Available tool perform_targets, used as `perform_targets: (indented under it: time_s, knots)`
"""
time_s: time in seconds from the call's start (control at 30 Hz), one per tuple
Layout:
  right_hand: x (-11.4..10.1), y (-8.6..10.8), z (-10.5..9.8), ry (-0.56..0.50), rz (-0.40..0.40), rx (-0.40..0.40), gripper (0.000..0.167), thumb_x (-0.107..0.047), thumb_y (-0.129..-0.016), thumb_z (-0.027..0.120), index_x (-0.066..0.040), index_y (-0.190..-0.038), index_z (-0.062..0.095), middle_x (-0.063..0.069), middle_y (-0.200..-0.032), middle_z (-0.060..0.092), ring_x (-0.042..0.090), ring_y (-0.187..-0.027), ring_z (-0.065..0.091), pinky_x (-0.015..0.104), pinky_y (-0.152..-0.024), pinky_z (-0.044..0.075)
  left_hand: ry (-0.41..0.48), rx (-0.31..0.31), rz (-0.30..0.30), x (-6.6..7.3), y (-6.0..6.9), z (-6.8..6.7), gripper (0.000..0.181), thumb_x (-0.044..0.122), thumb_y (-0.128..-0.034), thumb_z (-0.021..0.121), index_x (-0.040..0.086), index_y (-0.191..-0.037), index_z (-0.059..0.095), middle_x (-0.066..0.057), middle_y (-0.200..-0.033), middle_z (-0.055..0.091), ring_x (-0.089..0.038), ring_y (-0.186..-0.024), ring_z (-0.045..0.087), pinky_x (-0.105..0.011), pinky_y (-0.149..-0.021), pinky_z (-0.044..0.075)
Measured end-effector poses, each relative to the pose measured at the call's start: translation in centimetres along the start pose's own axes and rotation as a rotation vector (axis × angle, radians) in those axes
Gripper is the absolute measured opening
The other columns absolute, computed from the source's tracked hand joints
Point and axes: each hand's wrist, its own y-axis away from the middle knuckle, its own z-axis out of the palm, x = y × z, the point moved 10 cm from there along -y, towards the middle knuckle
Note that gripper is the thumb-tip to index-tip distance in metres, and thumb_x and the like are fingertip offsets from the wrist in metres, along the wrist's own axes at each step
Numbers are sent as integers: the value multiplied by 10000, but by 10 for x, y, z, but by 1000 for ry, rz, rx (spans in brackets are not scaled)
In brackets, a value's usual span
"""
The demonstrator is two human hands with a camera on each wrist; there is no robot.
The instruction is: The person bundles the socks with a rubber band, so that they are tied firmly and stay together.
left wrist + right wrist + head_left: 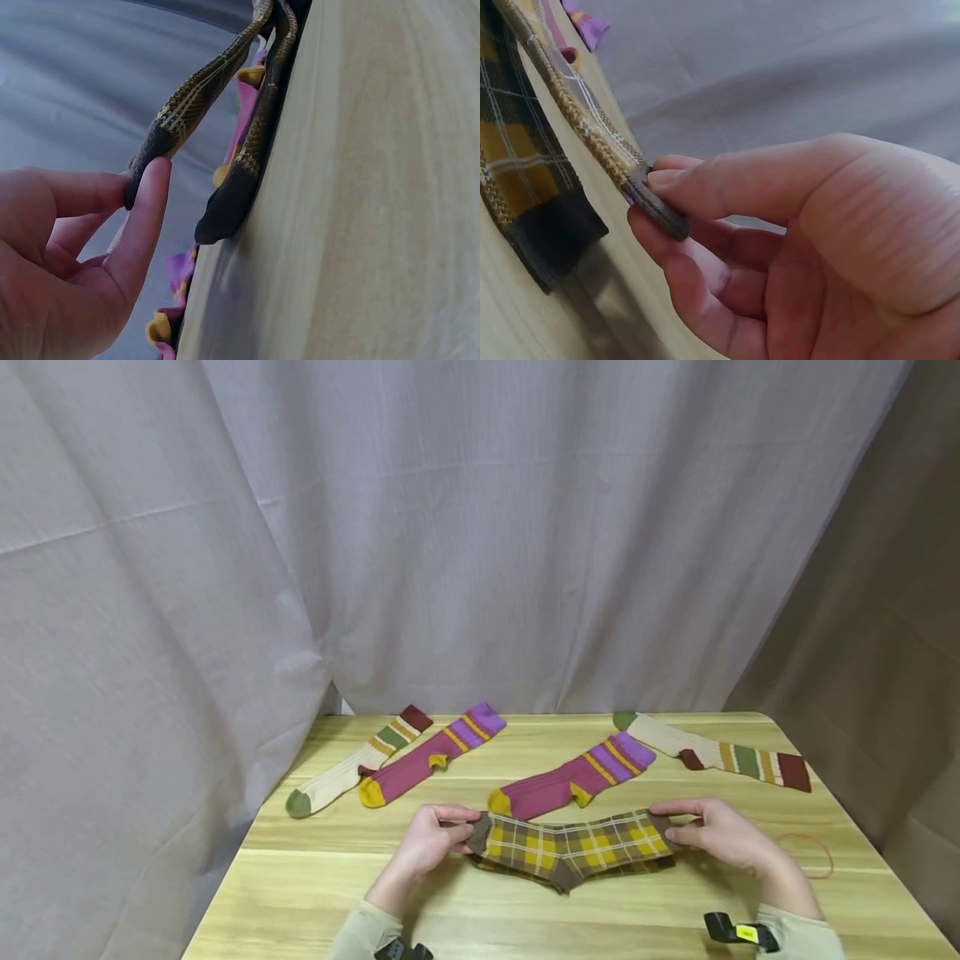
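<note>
- Sleeves (363, 935) up closest, just this side of the upper plaid sock (573, 843).
- Left hand (427, 843) at one end of it: thumb and fingers almost together, pinching the dark edge.
- Right hand (723, 839) at the opposite end, another thin pinch, remaining fingers curled.
- Between them hangs that sock, lifted over the lower plaid sock (525, 161), which appears to lie on the table (300, 893). Danger here, I'd say: so slim a hold could slip, and uneven lowering could leave the two misaligned.
- Orange band (830, 858) past the sock's right-hand end.
- Magenta sock (551, 793) just behind it; bunching could follow if they brush.
- Curtain (450, 527) well behind everything.
</note>
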Motion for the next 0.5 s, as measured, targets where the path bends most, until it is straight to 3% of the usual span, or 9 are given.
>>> perform_targets:
  time_s: [0.17, 0.33, 0.5]
  knots:
    - [3, 1, 5, -3, 2, -16, 439, -100, -989, 738, 92, -1374, 653, 363, -1362, 623, 148, -939, 734, 256, -804, 573, -16, 8, -11, -4, 2, -2, 264, -112, -938, 673, -129, -1193, 739, -224, -1223, 708, -166, -758, 718, -321, -709, 647]
    - [6, -3, 7, 64, 13, -17, 402, -116, -970, 755, 50, -1332, 703, 274, -1314, 685, 125, -945, 669, 247, -796, 532, -43, 20, -6, -8, 1, -4, 253, -126, -946, 651, -144, -1182, 738, -243, -1212, 715, -146, -731, 703, -313, -682, 644]
    - [6, -6, 9, 120, 31, -7, 367, -125, -948, 774, 13, -1286, 743, 196, -1276, 721, 231, -1107, 612, 291, -864, 516, -47, 23, -12, -7, 0, -6, 247, -134, -959, 637, -160, -1187, 727, -258, -1219, 707, -141, -723, 693, -324, -684, 646]
